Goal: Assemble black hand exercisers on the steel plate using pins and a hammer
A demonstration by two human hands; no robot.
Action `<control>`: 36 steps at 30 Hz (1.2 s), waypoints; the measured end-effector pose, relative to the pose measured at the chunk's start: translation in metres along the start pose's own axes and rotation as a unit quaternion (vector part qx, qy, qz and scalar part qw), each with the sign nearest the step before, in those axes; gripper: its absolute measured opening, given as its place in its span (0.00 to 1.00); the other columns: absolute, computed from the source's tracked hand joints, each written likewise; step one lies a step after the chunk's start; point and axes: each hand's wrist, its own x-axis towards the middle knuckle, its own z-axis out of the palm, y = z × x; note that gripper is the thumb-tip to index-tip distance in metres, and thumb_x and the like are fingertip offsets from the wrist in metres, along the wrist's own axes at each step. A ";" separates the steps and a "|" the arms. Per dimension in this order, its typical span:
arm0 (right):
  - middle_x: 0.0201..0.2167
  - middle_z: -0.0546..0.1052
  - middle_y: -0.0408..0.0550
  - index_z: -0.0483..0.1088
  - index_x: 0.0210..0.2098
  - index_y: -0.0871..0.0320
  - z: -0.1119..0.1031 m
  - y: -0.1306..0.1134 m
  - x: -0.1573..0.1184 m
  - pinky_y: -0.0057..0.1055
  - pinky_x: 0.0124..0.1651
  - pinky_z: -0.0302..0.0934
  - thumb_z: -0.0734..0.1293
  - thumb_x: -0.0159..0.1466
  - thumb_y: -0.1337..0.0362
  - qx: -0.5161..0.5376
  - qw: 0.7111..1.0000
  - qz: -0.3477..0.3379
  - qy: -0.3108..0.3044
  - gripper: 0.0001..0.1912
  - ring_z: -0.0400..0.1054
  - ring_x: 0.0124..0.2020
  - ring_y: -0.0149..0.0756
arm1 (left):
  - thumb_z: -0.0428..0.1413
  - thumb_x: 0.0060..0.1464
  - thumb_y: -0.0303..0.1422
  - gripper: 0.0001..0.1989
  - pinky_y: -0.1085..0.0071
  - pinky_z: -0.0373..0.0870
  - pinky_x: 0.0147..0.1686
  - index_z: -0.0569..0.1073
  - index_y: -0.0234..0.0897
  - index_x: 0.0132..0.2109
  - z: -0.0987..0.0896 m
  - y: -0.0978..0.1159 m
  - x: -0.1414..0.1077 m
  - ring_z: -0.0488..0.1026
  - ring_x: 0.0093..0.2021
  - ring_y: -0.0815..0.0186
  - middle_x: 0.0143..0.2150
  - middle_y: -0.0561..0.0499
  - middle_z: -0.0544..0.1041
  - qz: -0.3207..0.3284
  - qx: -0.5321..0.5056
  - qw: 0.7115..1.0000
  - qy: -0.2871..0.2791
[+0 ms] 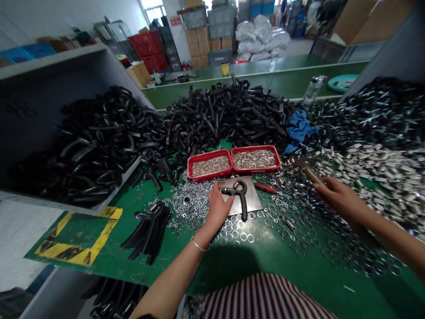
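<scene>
You are working with two hands, your left hand [217, 208] and your right hand [341, 199], and you are holding one hammer [307, 170]. Near them are sitting two trays [209, 165], one plate [252, 204], one hand gripper [241, 195], one screwdriver [265, 188], one bottle [314, 88] and one cloth [299, 126]. Washers [195, 208], handles [226, 110] and sleeves [375, 177] are lying past counting.

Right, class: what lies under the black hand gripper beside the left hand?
A flat metal plate lies under the hand gripper. Loose washers surround the plate. The gripper covers part of the plate, and the plate hides whatever lies beneath it.
</scene>
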 end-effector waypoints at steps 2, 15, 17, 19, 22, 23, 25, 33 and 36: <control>0.23 0.75 0.53 0.70 0.40 0.54 -0.009 0.023 0.012 0.35 0.21 0.58 0.59 0.70 0.47 -0.105 0.994 -0.038 0.010 0.18 0.67 0.18 0.37 | 0.58 0.55 0.29 0.26 0.50 0.55 0.66 0.65 0.32 0.60 -0.004 -0.007 -0.003 0.62 0.64 0.50 0.61 0.37 0.68 0.049 0.069 0.996 -0.007; 0.39 0.76 0.55 0.71 0.41 0.58 0.103 -0.071 0.047 0.31 0.28 0.59 0.58 0.72 0.58 -0.443 0.869 -0.199 -0.096 0.13 0.73 0.35 0.42 | 0.61 0.57 0.36 0.21 0.55 0.58 0.63 0.67 0.40 0.56 -0.012 -0.007 -0.002 0.64 0.60 0.55 0.56 0.45 0.69 0.131 0.141 0.975 -0.116; 0.40 0.77 0.56 0.69 0.41 0.58 0.094 -0.075 0.053 0.33 0.29 0.60 0.58 0.71 0.58 -0.412 0.883 -0.214 -0.072 0.13 0.74 0.34 0.44 | 0.60 0.58 0.36 0.21 0.55 0.58 0.63 0.66 0.39 0.56 -0.011 -0.007 -0.003 0.63 0.60 0.55 0.57 0.44 0.69 0.122 0.138 0.977 -0.109; 0.38 0.78 0.57 0.66 0.41 0.58 0.086 -0.082 0.058 0.35 0.31 0.63 0.60 0.70 0.55 -0.324 0.921 -0.217 -0.022 0.12 0.74 0.34 0.44 | 0.60 0.58 0.37 0.21 0.55 0.58 0.63 0.66 0.38 0.56 -0.010 -0.006 -0.004 0.63 0.61 0.54 0.57 0.44 0.68 0.113 0.139 0.977 -0.114; 0.33 0.79 0.52 0.62 0.41 0.54 0.100 -0.098 0.056 0.37 0.32 0.68 0.61 0.69 0.50 -0.053 0.984 -0.169 -0.007 0.14 0.74 0.29 0.41 | 0.60 0.58 0.37 0.21 0.55 0.58 0.62 0.66 0.39 0.56 -0.010 -0.006 -0.001 0.63 0.60 0.54 0.57 0.44 0.69 0.101 0.145 0.976 -0.124; 0.32 0.79 0.49 0.60 0.42 0.53 0.112 -0.103 0.054 0.37 0.32 0.70 0.60 0.70 0.48 0.051 0.988 -0.147 -0.021 0.14 0.75 0.28 0.39 | 0.60 0.58 0.37 0.21 0.55 0.58 0.61 0.66 0.39 0.56 -0.011 -0.005 -0.001 0.63 0.60 0.54 0.57 0.44 0.69 0.097 0.147 0.976 -0.125; 0.33 0.80 0.47 0.58 0.42 0.51 0.141 -0.111 0.047 0.38 0.33 0.73 0.60 0.70 0.46 0.209 0.970 -0.117 -0.048 0.16 0.76 0.27 0.38 | 0.60 0.58 0.37 0.21 0.54 0.58 0.61 0.66 0.39 0.56 -0.011 -0.005 0.000 0.63 0.59 0.53 0.56 0.44 0.69 0.094 0.148 0.977 -0.125; 0.31 0.80 0.45 0.58 0.40 0.51 0.189 -0.110 0.047 0.38 0.33 0.74 0.62 0.69 0.46 0.297 0.948 -0.102 -0.049 0.16 0.77 0.28 0.39 | 0.59 0.58 0.37 0.21 0.56 0.58 0.60 0.65 0.40 0.56 -0.009 -0.007 -0.001 0.64 0.59 0.55 0.57 0.45 0.70 0.096 0.133 0.980 -0.113; 0.32 0.80 0.45 0.57 0.40 0.51 0.184 -0.111 0.049 0.38 0.34 0.73 0.61 0.70 0.47 0.289 0.951 -0.096 -0.053 0.15 0.76 0.28 0.38 | 0.59 0.58 0.36 0.21 0.57 0.58 0.60 0.65 0.40 0.56 -0.008 -0.008 -0.001 0.64 0.59 0.55 0.57 0.46 0.69 0.091 0.128 0.982 -0.107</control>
